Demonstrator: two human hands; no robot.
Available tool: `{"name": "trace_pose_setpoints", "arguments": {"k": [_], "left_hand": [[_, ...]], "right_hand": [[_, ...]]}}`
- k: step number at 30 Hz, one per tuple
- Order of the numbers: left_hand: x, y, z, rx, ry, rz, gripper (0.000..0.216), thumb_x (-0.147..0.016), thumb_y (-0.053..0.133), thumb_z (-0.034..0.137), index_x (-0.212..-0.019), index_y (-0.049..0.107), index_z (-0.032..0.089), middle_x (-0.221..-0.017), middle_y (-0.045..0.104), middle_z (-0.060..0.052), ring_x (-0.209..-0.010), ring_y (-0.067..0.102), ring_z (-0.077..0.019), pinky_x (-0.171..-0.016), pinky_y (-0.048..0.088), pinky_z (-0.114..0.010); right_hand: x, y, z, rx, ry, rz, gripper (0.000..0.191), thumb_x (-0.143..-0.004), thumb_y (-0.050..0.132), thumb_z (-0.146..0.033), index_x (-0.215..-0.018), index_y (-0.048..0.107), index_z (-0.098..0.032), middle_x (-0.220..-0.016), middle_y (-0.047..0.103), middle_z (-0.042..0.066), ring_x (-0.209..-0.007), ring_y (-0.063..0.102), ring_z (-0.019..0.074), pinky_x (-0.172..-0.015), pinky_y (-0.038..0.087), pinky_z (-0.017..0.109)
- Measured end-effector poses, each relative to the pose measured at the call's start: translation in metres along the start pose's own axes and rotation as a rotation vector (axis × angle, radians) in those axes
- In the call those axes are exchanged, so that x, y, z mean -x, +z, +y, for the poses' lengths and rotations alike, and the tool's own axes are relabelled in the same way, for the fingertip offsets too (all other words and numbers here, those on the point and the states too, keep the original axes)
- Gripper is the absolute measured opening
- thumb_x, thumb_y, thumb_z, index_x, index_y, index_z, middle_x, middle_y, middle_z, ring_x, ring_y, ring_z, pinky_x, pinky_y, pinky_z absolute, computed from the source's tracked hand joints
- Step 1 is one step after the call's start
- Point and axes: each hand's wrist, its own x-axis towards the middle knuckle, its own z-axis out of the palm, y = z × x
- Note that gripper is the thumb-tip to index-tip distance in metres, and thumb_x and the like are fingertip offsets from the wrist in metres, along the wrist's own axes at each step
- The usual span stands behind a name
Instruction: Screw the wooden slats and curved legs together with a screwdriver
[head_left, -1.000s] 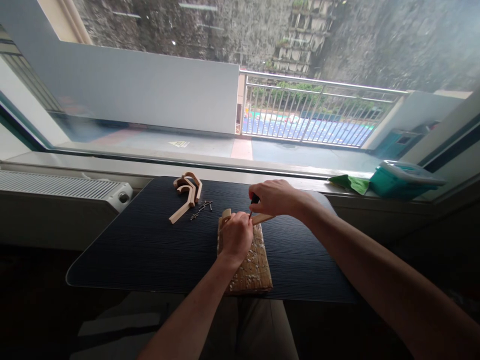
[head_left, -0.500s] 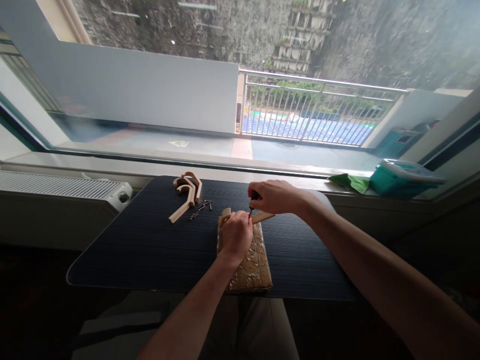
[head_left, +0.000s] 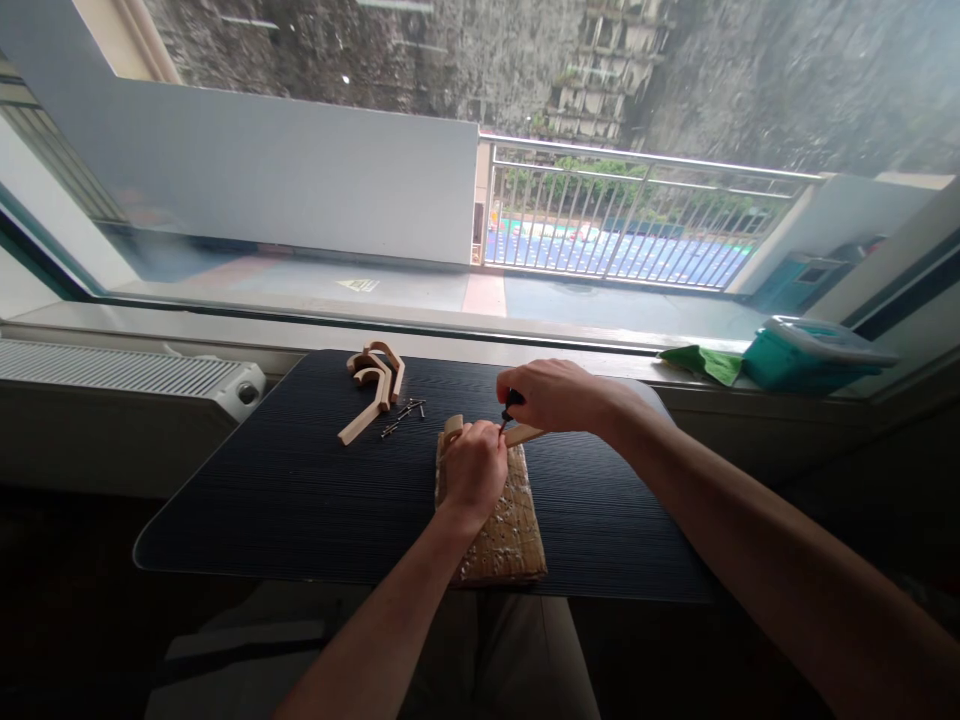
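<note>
My right hand (head_left: pixel 551 392) is closed around the dark handle of a screwdriver (head_left: pixel 514 399), its shaft slanting down toward a wooden hook (head_left: pixel 523 435). With its fingers wrapped over that hook, my left hand (head_left: pixel 476 462) presses it on a worn wooden block (head_left: pixel 504 540). The hook's curved end shows left of my fingers and its straight end sticks out to the right. My fingers hide its middle and the screwdriver's tip. Several loose screws (head_left: pixel 403 416) lie left of the block, near more curved wooden hooks (head_left: pixel 379 385).
Everything stands on a dark table (head_left: pixel 300 500) below a large window. A white radiator (head_left: pixel 127 375) is at the left. On the sill at the right are a green cloth (head_left: pixel 701 364) and a teal box (head_left: pixel 806 358) with a clear lid.
The screwdriver handle and my right fingers have turned slightly. My left hand keeps its hold, and the view has shifted a little.
</note>
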Motion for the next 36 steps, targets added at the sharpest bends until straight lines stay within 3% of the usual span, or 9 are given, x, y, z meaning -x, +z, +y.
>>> {"name": "trace_pose_setpoints", "arguments": {"k": [8,12,15,21,27,36], "left_hand": [[0.000,0.001,-0.001,-0.021,0.005,0.002,0.017,-0.088,0.045,0.022,-0.079,0.059,0.018,-0.084,0.065,-0.004,-0.084,0.057,-0.0196,-0.077,0.038,-0.031],[0.001,0.001,-0.001,-0.021,0.009,0.009,0.016,-0.088,0.045,0.021,-0.079,0.059,0.019,-0.085,0.065,-0.004,-0.084,0.057,-0.0189,-0.078,0.038,-0.030],[0.001,0.000,0.000,-0.014,0.011,0.017,0.017,-0.088,0.044,0.020,-0.080,0.059,0.018,-0.085,0.065,-0.004,-0.084,0.057,-0.0188,-0.080,0.037,-0.030],[0.001,0.000,0.001,-0.013,-0.007,0.002,0.016,-0.088,0.045,0.022,-0.079,0.059,0.018,-0.084,0.065,-0.005,-0.085,0.057,-0.0200,-0.077,0.037,-0.031],[0.001,-0.002,0.000,0.009,0.007,0.003,0.016,-0.088,0.045,0.020,-0.081,0.060,0.018,-0.085,0.065,-0.005,-0.086,0.057,-0.0198,-0.079,0.038,-0.032],[0.001,-0.002,0.002,-0.022,-0.013,-0.004,0.016,-0.087,0.045,0.020,-0.080,0.060,0.019,-0.084,0.065,-0.005,-0.085,0.057,-0.0202,-0.077,0.038,-0.032]], "right_hand": [[-0.004,0.007,-0.005,0.044,0.125,0.045,0.030,-0.083,0.044,-0.037,-0.089,0.064,-0.017,-0.079,0.067,0.010,-0.068,0.058,0.0184,-0.053,0.029,0.028],[0.000,-0.001,0.001,0.000,0.041,0.011,0.028,-0.075,0.053,-0.032,-0.101,0.061,-0.023,-0.084,0.067,0.004,-0.071,0.057,0.0168,-0.053,0.029,0.026],[0.000,0.001,0.002,-0.023,0.039,0.032,0.022,-0.078,0.050,-0.031,-0.094,0.064,-0.023,-0.082,0.067,0.004,-0.070,0.056,0.0158,-0.054,0.029,0.026],[-0.011,0.009,0.001,0.006,0.161,0.064,0.037,-0.084,0.041,-0.043,-0.090,0.065,-0.016,-0.084,0.067,0.012,-0.071,0.058,0.0189,-0.054,0.030,0.027],[-0.005,-0.001,0.006,-0.071,0.011,0.024,0.022,-0.076,0.052,-0.030,-0.093,0.065,-0.024,-0.084,0.068,0.003,-0.069,0.055,0.0146,-0.054,0.030,0.026],[-0.009,0.008,0.000,-0.019,0.179,0.090,0.038,-0.085,0.038,-0.043,-0.089,0.066,-0.017,-0.085,0.068,0.011,-0.071,0.058,0.0186,-0.053,0.029,0.027]]}}
